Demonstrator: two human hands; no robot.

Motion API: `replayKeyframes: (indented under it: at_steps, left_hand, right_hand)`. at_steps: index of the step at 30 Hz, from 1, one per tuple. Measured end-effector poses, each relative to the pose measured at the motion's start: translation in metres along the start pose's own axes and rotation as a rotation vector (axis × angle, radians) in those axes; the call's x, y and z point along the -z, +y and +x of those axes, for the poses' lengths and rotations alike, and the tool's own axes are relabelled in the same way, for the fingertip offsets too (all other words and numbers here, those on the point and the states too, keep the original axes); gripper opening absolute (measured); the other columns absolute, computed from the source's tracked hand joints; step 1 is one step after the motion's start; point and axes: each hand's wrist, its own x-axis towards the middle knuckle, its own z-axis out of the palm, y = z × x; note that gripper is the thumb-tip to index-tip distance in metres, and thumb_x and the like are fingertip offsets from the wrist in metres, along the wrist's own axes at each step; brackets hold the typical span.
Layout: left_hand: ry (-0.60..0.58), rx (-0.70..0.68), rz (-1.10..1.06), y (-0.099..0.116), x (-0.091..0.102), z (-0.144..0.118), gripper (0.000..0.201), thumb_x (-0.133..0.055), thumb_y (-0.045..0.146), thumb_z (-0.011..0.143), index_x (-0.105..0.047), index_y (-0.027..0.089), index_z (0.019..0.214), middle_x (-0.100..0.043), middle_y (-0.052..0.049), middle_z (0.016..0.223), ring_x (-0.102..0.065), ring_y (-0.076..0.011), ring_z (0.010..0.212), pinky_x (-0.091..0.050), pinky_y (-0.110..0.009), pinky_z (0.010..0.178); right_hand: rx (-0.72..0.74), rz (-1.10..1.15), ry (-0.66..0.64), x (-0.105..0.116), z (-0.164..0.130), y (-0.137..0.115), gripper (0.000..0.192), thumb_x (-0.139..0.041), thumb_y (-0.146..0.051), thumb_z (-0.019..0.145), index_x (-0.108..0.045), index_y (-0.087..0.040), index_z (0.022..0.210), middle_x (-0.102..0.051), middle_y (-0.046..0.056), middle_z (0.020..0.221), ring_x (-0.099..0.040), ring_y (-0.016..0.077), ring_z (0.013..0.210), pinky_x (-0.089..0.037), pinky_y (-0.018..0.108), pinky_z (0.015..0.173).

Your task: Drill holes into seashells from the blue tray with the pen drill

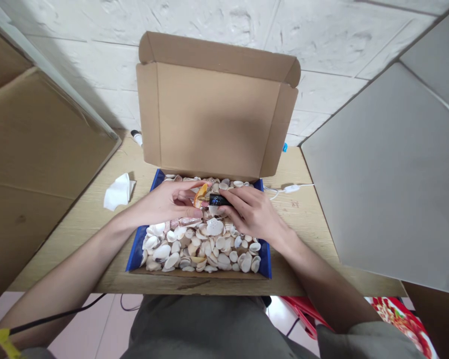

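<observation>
Over the box (136, 254) of shells on the bench (97, 209), the left hand (164, 202) pinches an orange shell (199, 195), light, stiff and likely brittle, best held by its edges, while the right hand (252, 212) fingers close around a small dark tool (219, 200).

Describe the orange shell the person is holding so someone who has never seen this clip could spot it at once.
Start at the open cardboard box on the wooden table, its tray filled with seashells. Above that pile the left hand pinches one shell against a small black tool held in the right hand. It is the only orange shell; the rest are whitish.
</observation>
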Motion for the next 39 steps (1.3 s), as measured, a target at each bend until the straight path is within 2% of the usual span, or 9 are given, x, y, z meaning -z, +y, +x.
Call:
replayKeyframes:
  at_steps: [8, 21, 29, 39]
  left_hand:
    - [-0.01, -0.015, 0.028, -0.002, 0.0017, 0.001, 0.066, -0.073, 0.016, 0.071, -0.051, 0.009, 0.133, -0.074, -0.003, 0.084, -0.07, -0.0202, 0.091, -0.055, -0.023, 0.07]
    - [-0.027, -0.033, 0.041, -0.007, 0.0036, 0.0023, 0.064, -0.074, 0.019, 0.072, -0.054, 0.016, 0.132, -0.075, -0.004, 0.091, -0.071, -0.0205, 0.095, -0.057, -0.025, 0.073]
    - [-0.036, -0.016, 0.017, -0.008, 0.0038, 0.0016, 0.068, -0.073, 0.017, 0.072, -0.049, 0.009, 0.135, -0.074, -0.008, 0.094, -0.069, -0.0207, 0.096, -0.055, -0.026, 0.075]
    - [-0.022, -0.003, 0.009, -0.0028, 0.0022, 0.0001, 0.065, -0.072, 0.015, 0.074, -0.049, 0.008, 0.134, -0.074, -0.008, 0.093, -0.069, -0.0213, 0.095, -0.055, -0.026, 0.075]
  right_hand:
    - [0.002, 0.011, 0.01, -0.0005, 0.0, 0.0007, 0.031, -0.052, -0.028, 0.093, -0.063, -0.005, 0.11, -0.072, 0.012, 0.093, -0.066, 0.0206, 0.08, -0.056, 0.035, 0.072]
    - [-0.031, 0.023, -0.033, -0.0007, -0.0017, 0.0014, 0.031, -0.049, -0.03, 0.095, -0.062, -0.01, 0.115, -0.071, 0.012, 0.095, -0.065, 0.0202, 0.083, -0.055, 0.035, 0.073]
    - [-0.018, 0.016, -0.016, 0.0003, -0.0005, 0.0009, 0.031, -0.049, -0.029, 0.094, -0.063, -0.007, 0.113, -0.072, 0.012, 0.094, -0.066, 0.0199, 0.081, -0.055, 0.034, 0.073]
    - [-0.024, 0.022, -0.032, 0.0016, 0.0004, 0.0001, 0.031, -0.049, -0.029, 0.095, -0.063, -0.008, 0.113, -0.072, 0.012, 0.094, -0.066, 0.0199, 0.082, -0.055, 0.034, 0.073]
